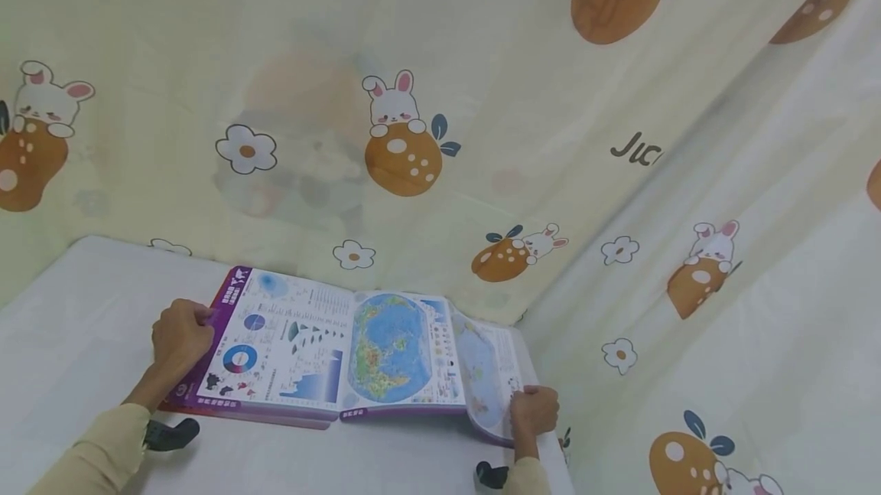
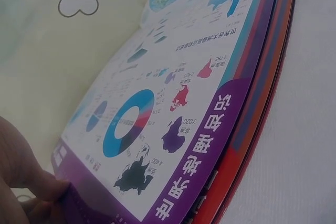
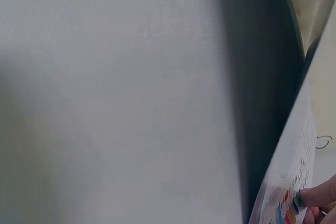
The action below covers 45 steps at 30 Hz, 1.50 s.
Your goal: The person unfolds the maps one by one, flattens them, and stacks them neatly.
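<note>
An open atlas (image 1: 296,350) with purple margins lies on the white table, its left page full of charts and small maps. An oval world map (image 1: 390,347) fills the page to the right of the fold. My left hand (image 1: 183,333) grips the outer left edge, the thumb (image 2: 52,186) on the purple border in the left wrist view. At the far right, my right hand (image 1: 534,409) pinches the outer edge of a page (image 1: 482,372) that curves away from the map page. In the right wrist view that page (image 3: 289,166) stands steeply, with fingers (image 3: 320,195) at its printed edge.
The white table (image 1: 241,457) extends in front of the atlas. Behind it hangs a cream curtain (image 1: 310,197) printed with rabbits and flowers, and more of this cloth (image 1: 757,372) falls along the right side. Dark straps sit at both wrists.
</note>
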Motion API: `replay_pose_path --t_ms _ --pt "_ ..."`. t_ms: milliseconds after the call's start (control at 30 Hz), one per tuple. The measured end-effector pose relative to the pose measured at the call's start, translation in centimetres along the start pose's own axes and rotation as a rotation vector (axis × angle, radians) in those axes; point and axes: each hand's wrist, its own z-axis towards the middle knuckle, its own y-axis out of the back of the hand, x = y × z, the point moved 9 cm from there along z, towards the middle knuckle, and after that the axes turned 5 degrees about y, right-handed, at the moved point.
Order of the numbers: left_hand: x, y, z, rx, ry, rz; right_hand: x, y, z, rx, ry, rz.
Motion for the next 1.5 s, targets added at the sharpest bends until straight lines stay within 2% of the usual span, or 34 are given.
replay_pose_path --t_ms 533,733,1233,1500 --pt "0.0 -0.1 0.0 0.011 0.026 0.015 -0.9 -0.7 1.1 -0.018 -0.022 -0.008" --pt "0.1 -0.2 0.0 0.017 0.038 0.022 -1.2 -0.8 1.6 -0.015 -0.04 -0.049" --pt "-0.1 -0.6 0.0 0.005 0.015 0.044 -2.2 -1.1 2.5 0.014 -0.082 -0.097" --pt "0.0 -0.4 0.1 -0.015 0.01 0.051 -2.8 -1.8 3.4 -0.009 -0.058 -0.103"
